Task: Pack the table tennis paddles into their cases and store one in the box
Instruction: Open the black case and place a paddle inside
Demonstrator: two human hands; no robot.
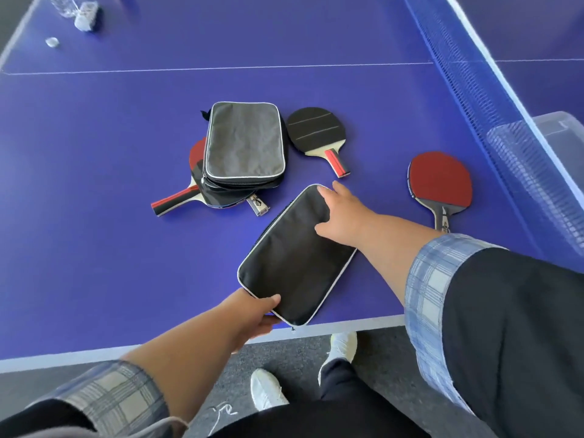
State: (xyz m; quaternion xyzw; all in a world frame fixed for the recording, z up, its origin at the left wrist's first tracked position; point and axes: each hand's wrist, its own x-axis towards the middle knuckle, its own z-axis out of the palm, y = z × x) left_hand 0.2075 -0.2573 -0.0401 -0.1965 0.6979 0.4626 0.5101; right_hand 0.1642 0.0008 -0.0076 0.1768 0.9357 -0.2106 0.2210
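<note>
A flat black paddle case (297, 257) with white piping lies tilted near the table's front edge. My left hand (257, 314) grips its near corner. My right hand (341, 210) rests on its far end, fingers spread over the fabric. A second, thicker grey-topped case (245, 143) sits farther back on top of a red paddle (189, 184) and another paddle whose handle sticks out below it. A black-faced paddle (316, 129) lies to its right. A red-faced paddle (441, 181) lies at the right near the net. A clear plastic box (559, 124) stands beyond the net.
The blue net (493, 99) runs diagonally along the right side. A clear water bottle (64, 4) and a small dark-and-white object (88, 15) stand at the far left corner, with a bottle cap (52, 42) nearby. My white shoes show below the table edge (94, 352).
</note>
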